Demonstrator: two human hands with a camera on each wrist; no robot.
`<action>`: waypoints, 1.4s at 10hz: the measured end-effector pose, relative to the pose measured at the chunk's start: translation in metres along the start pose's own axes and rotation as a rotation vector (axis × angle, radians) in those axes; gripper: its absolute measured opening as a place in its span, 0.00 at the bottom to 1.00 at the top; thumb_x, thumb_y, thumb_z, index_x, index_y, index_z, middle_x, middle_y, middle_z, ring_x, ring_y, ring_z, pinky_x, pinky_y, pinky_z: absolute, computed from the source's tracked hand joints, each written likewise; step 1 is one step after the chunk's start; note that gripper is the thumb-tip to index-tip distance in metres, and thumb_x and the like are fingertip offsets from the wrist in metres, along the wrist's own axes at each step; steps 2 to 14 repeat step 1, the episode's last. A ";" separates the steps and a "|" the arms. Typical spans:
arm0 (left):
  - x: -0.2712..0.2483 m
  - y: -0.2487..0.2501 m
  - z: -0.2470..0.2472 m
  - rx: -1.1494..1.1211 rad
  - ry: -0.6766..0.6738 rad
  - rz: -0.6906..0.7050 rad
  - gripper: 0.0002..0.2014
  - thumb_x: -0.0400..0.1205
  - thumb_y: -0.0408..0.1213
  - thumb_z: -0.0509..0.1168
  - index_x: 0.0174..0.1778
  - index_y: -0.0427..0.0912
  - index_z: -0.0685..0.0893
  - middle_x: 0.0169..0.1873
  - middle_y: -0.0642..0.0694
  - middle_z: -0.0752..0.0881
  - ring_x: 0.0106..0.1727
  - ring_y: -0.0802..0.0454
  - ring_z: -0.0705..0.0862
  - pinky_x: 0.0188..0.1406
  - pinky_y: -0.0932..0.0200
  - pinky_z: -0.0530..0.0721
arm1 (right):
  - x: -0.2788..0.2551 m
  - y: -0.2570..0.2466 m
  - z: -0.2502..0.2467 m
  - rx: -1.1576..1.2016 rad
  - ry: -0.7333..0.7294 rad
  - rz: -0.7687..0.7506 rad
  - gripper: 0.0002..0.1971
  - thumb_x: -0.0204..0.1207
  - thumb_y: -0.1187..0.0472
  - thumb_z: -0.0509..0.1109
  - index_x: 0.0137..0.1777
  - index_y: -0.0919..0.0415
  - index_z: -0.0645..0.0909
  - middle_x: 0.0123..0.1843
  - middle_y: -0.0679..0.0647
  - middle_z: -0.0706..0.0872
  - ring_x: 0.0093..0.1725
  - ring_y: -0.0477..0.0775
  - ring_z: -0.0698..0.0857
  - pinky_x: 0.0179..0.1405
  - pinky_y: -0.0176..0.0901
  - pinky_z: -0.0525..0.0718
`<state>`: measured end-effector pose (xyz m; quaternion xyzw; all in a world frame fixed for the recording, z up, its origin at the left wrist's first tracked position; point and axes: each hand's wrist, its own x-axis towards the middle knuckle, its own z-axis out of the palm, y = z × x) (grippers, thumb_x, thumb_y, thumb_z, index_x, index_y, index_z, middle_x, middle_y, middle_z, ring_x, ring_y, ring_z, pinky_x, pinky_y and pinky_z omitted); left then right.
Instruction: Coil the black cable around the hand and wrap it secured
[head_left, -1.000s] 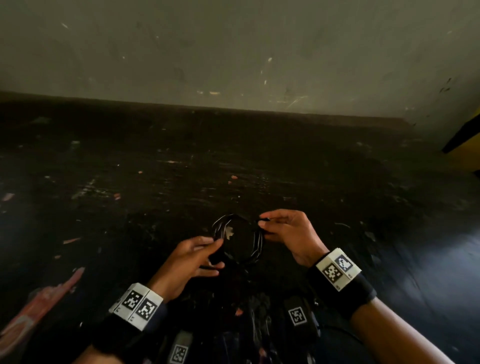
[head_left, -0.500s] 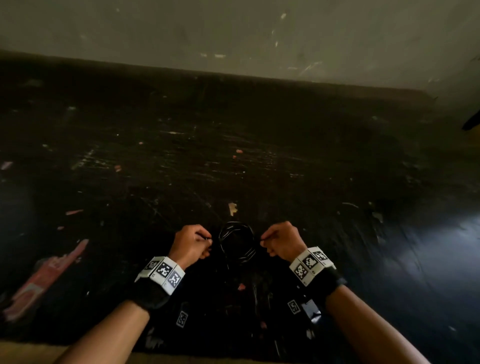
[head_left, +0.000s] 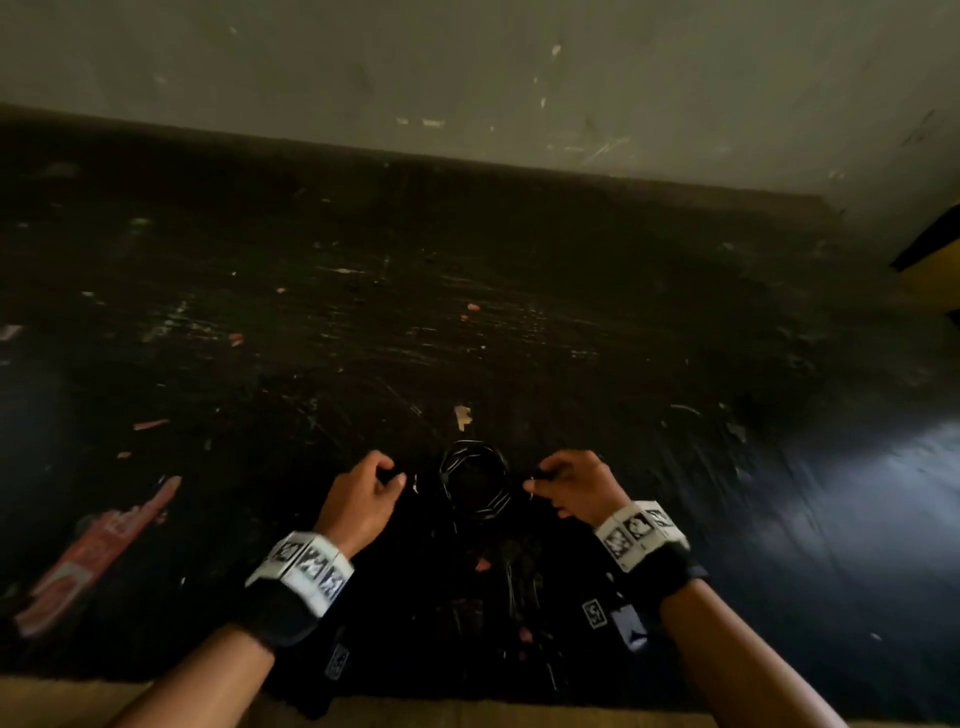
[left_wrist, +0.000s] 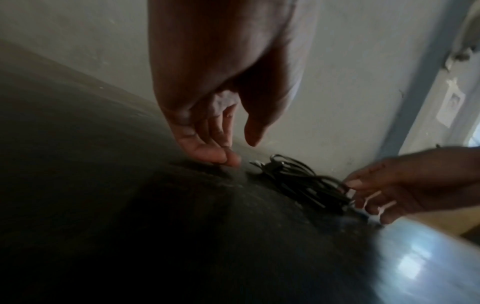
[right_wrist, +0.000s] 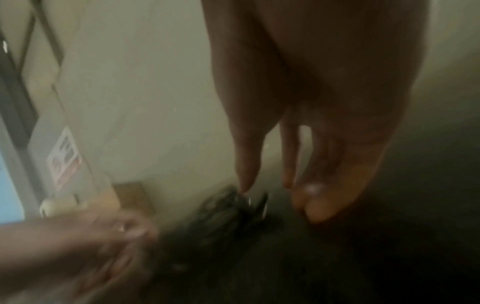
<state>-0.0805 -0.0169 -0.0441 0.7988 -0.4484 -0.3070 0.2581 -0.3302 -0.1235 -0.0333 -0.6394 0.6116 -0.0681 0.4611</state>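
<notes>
Head view shows the black cable (head_left: 474, 486) sitting as a round coil on the dark scratched table (head_left: 363, 338), right between both hands. Left hand (head_left: 363, 499) is just beside the coil, not touching it, fingers loosely bent with nothing in them; from the left wrist view the fingertips (left_wrist: 228, 158) hang down near the tabletop next to the bundle (left_wrist: 298, 181). Right hand (head_left: 576, 486) is on the other side, fingertips right at the coil's edge. Looks like it may be touching or pinching a strand, but it's too blurry, so honestly can't tell. Behind the table there's a pale wall (head_left: 519, 67), and a reddish scrap (head_left: 93, 556) lies far left.
</notes>
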 end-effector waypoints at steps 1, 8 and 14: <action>-0.045 -0.038 -0.039 -0.139 -0.052 0.012 0.03 0.81 0.38 0.66 0.48 0.48 0.84 0.34 0.42 0.87 0.30 0.52 0.84 0.32 0.59 0.84 | -0.040 -0.001 -0.027 -0.018 0.076 -0.136 0.16 0.69 0.55 0.77 0.56 0.59 0.84 0.44 0.54 0.90 0.38 0.43 0.86 0.38 0.33 0.84; -0.045 -0.038 -0.039 -0.139 -0.052 0.012 0.03 0.81 0.38 0.66 0.48 0.48 0.84 0.34 0.42 0.87 0.30 0.52 0.84 0.32 0.59 0.84 | -0.040 -0.001 -0.027 -0.018 0.076 -0.136 0.16 0.69 0.55 0.77 0.56 0.59 0.84 0.44 0.54 0.90 0.38 0.43 0.86 0.38 0.33 0.84; -0.045 -0.038 -0.039 -0.139 -0.052 0.012 0.03 0.81 0.38 0.66 0.48 0.48 0.84 0.34 0.42 0.87 0.30 0.52 0.84 0.32 0.59 0.84 | -0.040 -0.001 -0.027 -0.018 0.076 -0.136 0.16 0.69 0.55 0.77 0.56 0.59 0.84 0.44 0.54 0.90 0.38 0.43 0.86 0.38 0.33 0.84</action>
